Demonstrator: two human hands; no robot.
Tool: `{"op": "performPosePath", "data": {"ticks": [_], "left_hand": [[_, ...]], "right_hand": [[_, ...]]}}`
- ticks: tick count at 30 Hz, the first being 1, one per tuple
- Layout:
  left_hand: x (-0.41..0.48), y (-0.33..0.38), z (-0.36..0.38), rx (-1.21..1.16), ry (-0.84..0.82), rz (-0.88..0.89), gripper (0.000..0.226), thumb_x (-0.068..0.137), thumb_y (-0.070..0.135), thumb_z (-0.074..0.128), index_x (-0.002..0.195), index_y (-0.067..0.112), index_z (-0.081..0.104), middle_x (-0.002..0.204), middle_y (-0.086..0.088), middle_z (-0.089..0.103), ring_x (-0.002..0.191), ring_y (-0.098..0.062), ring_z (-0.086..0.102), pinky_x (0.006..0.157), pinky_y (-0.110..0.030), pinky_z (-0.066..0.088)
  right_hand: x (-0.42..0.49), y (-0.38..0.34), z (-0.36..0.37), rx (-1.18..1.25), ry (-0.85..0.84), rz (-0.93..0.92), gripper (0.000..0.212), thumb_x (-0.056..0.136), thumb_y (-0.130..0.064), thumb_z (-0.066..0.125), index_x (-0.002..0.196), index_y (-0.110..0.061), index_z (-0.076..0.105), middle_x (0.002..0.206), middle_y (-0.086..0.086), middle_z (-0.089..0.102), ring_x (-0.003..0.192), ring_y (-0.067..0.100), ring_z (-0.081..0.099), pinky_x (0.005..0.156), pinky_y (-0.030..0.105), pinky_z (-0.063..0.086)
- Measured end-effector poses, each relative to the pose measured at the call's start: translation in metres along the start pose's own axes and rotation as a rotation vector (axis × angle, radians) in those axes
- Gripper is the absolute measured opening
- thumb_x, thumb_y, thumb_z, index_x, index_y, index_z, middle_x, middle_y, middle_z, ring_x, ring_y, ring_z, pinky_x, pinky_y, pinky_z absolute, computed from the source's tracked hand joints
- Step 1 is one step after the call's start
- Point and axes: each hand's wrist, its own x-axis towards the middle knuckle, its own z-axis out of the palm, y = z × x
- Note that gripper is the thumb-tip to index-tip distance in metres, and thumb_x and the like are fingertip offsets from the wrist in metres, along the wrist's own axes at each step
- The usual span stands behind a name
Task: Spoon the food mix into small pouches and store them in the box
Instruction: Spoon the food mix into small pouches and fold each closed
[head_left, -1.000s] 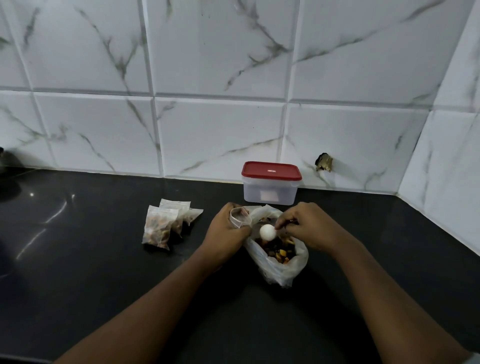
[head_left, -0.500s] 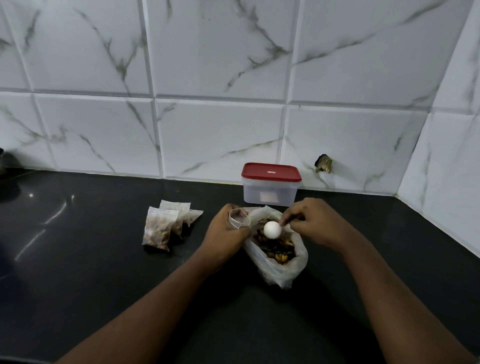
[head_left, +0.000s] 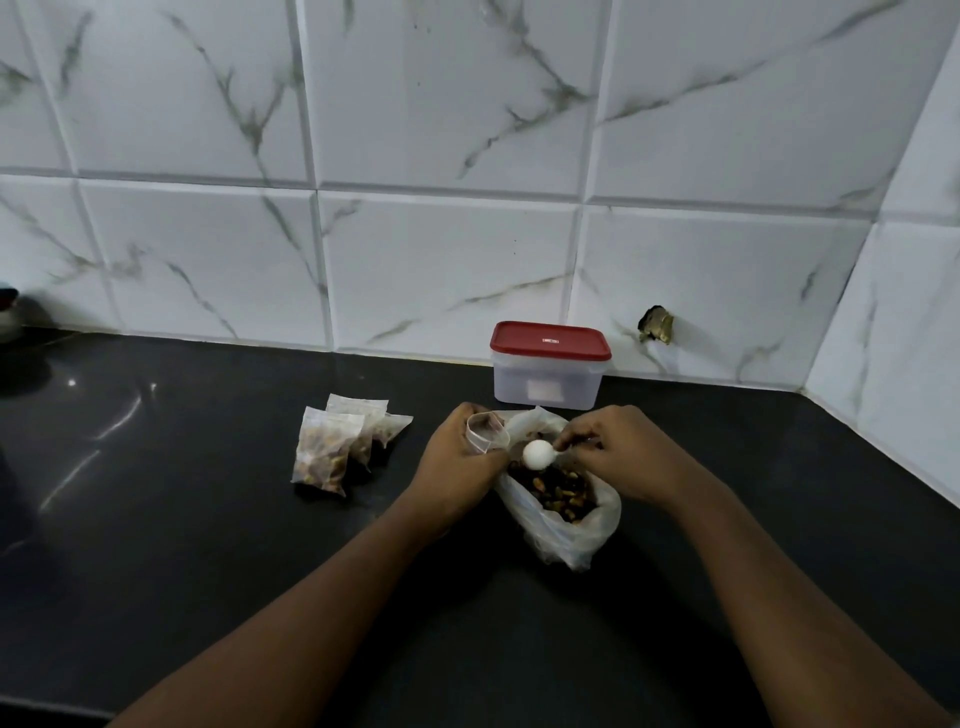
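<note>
A clear plastic bag of dark and yellow food mix lies open on the black counter. My right hand pinches a white spoon, whose bowl hovers over the bag's mouth with its back facing up. My left hand holds a small clear pouch open just left of the spoon. Three filled pouches lie in a pile to the left. A clear box with a red lid stands shut behind the bag, against the wall.
The black counter runs to a white marble-tile wall behind and a side wall on the right. A dark object sits at the far left edge. A broken hole marks the tile right of the box.
The spoon has risen out of the food bag and swung slightly left toward the open pouch. My left hand has stayed in place with the pouch.
</note>
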Motion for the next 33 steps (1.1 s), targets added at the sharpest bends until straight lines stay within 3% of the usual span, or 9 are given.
{"op": "performPosePath", "data": {"ticks": [5, 8, 15, 19, 22, 25, 29, 31, 33], "left_hand": [[0.001, 0.0, 0.0, 0.008, -0.013, 0.001, 0.028, 0.083, 0.004, 0.073, 0.104, 0.02, 0.065, 0.102, -0.002, 0.073, 0.093, -0.02, 0.072, 0.087, -0.049, 0.062], [0.001, 0.0, 0.0, 0.009, -0.01, -0.003, 0.029, 0.083, 0.002, 0.073, 0.104, 0.019, 0.064, 0.102, -0.003, 0.072, 0.093, -0.022, 0.071, 0.087, -0.05, 0.061], [0.001, 0.001, 0.0, 0.005, -0.019, -0.001, 0.027, 0.084, 0.004, 0.074, 0.105, 0.018, 0.064, 0.102, -0.004, 0.072, 0.093, -0.022, 0.072, 0.086, -0.049, 0.062], [0.0, 0.002, 0.0, 0.024, -0.02, -0.007, 0.03, 0.081, 0.004, 0.074, 0.105, 0.019, 0.064, 0.103, -0.004, 0.072, 0.095, -0.024, 0.071, 0.089, -0.052, 0.06], [0.0, 0.002, 0.0, 0.021, -0.021, -0.009, 0.032, 0.079, 0.001, 0.074, 0.105, 0.017, 0.064, 0.102, -0.005, 0.072, 0.096, -0.025, 0.071, 0.089, -0.051, 0.06], [0.0, 0.002, 0.0, 0.026, -0.017, -0.012, 0.032, 0.08, -0.001, 0.071, 0.105, 0.019, 0.064, 0.102, -0.005, 0.071, 0.095, -0.024, 0.071, 0.087, -0.053, 0.06], [0.0, 0.002, -0.001, 0.037, -0.021, -0.007, 0.031, 0.08, 0.001, 0.07, 0.104, 0.021, 0.064, 0.103, -0.005, 0.071, 0.096, -0.024, 0.07, 0.089, -0.055, 0.06], [0.0, 0.002, -0.001, 0.033, -0.016, -0.006, 0.03, 0.08, 0.003, 0.07, 0.103, 0.021, 0.064, 0.103, -0.004, 0.071, 0.096, -0.025, 0.07, 0.088, -0.057, 0.059], [-0.001, 0.002, 0.0, 0.027, -0.016, -0.005, 0.028, 0.079, 0.007, 0.071, 0.102, 0.021, 0.064, 0.102, -0.005, 0.072, 0.096, -0.026, 0.07, 0.089, -0.056, 0.059]], "right_hand": [[-0.003, -0.003, -0.009, -0.118, -0.048, 0.082, 0.023, 0.097, -0.017, 0.063, 0.11, -0.026, 0.08, 0.097, -0.009, 0.074, 0.076, 0.007, 0.068, 0.073, 0.028, 0.058], [-0.002, -0.009, -0.005, -0.108, -0.072, 0.061, 0.022, 0.094, -0.016, 0.065, 0.106, -0.025, 0.081, 0.099, -0.01, 0.076, 0.079, 0.002, 0.069, 0.074, 0.024, 0.057], [-0.004, -0.011, -0.004, -0.035, -0.021, 0.109, 0.018, 0.094, -0.014, 0.065, 0.099, -0.02, 0.082, 0.09, -0.009, 0.076, 0.064, -0.008, 0.064, 0.053, 0.009, 0.042], [0.0, -0.013, 0.007, 0.272, 0.016, 0.184, 0.017, 0.096, -0.011, 0.066, 0.091, -0.016, 0.082, 0.084, -0.008, 0.077, 0.06, -0.009, 0.067, 0.056, 0.009, 0.047], [0.0, -0.011, 0.008, 0.532, 0.0, 0.344, 0.017, 0.095, -0.005, 0.063, 0.09, -0.007, 0.08, 0.075, 0.003, 0.078, 0.041, 0.001, 0.053, 0.044, 0.013, 0.037], [0.002, 0.0, 0.001, 0.784, -0.019, 0.485, 0.018, 0.095, 0.003, 0.057, 0.096, 0.004, 0.075, 0.092, 0.026, 0.077, 0.042, 0.006, 0.035, 0.037, 0.017, 0.025], [0.002, 0.009, 0.001, 1.042, -0.049, 0.533, 0.018, 0.096, 0.007, 0.054, 0.104, 0.012, 0.068, 0.103, 0.037, 0.072, 0.04, 0.004, 0.034, 0.033, 0.015, 0.024], [0.003, 0.01, 0.002, 0.954, 0.018, 0.473, 0.018, 0.097, 0.004, 0.056, 0.102, 0.005, 0.073, 0.101, 0.029, 0.075, 0.045, 0.006, 0.04, 0.038, 0.016, 0.03], [0.004, 0.009, 0.005, 0.608, 0.11, 0.343, 0.019, 0.098, -0.005, 0.063, 0.098, -0.012, 0.08, 0.096, 0.008, 0.079, 0.061, 0.007, 0.058, 0.054, 0.018, 0.043]]}}
